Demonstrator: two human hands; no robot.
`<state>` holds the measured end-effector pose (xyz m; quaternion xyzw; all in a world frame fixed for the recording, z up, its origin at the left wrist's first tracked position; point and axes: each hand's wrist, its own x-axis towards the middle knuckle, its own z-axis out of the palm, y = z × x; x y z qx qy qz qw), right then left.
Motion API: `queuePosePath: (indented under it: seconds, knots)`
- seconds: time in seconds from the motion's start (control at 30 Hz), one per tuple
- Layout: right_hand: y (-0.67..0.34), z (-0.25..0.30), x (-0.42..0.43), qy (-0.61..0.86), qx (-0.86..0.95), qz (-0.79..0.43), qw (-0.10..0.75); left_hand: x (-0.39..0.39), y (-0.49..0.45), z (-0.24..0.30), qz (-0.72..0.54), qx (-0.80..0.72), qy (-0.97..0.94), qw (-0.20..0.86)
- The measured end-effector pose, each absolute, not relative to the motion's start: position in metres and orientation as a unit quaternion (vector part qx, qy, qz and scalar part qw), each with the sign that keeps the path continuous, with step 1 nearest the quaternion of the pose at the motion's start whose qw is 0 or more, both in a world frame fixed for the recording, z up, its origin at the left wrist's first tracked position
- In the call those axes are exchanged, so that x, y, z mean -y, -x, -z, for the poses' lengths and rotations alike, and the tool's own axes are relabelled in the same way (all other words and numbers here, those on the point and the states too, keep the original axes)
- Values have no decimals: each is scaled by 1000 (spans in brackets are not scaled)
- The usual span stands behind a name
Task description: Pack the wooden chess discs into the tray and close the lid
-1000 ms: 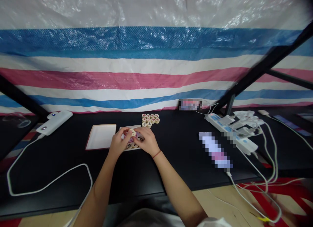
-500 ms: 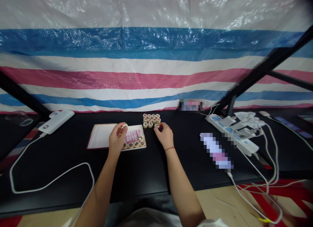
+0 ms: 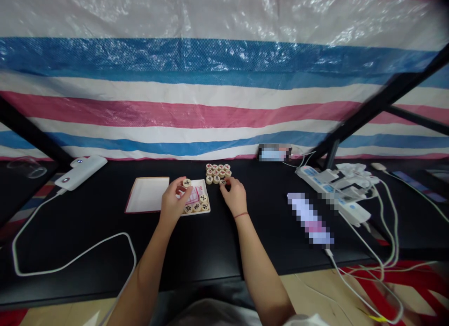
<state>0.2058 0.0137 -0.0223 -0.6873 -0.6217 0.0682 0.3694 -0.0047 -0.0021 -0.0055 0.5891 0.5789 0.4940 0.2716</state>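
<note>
While my left hand [image 3: 172, 199] holds a cream disc [image 3: 187, 182] over the box [image 3: 197, 213], thumb and fingers pinched on its edge and its dark character facing me, my right hand [image 3: 236, 196] works at the black table [image 3: 199, 256]. There its fingertips touch a second disc [image 3: 222, 182] at the right end of the nearest row; whether they grip it or have let go, I cannot tell. That row, marked in dark characters, stands against two rows marked in red [image 3: 219, 170]. Inside the box, more discs [image 3: 197, 207] line the near side, beside a pink-lined sheet [image 3: 193, 195]; my left hand hides the box's left end. The lid [image 3: 147, 195] lies to the left, white inside up. Well off to my right are a pixelated phone [image 3: 310, 218] and a power strip [image 3: 351, 209].
</note>
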Motion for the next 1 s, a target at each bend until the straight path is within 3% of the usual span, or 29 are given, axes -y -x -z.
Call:
queuePosePath:
  seconds: [0.13, 0.27, 0.4, 0.57, 0.73, 1.0]
  knots:
    - [-182, 3, 0, 563, 673, -163, 451, 6, -1, 6, -443, -539, -696, 171]
    - [-160, -2, 10, 464, 716, -269, 447, 8, -4, 11, -407, -499, -749, 154]
    - [-160, 0, 8, 481, 688, -272, 470, 8, -6, 13, -403, -490, -756, 160]
    - [-191, 9, -7, 605, 569, -181, 526, 9, -7, 11, -401, -503, -747, 166]
    - [-217, 21, -15, 707, 545, -101, 439, 10, -4, 11, -391, -515, -739, 188]
    - [-207, 28, -14, 728, 605, -73, 315, 11, -5, 7, -387, -513, -740, 199]
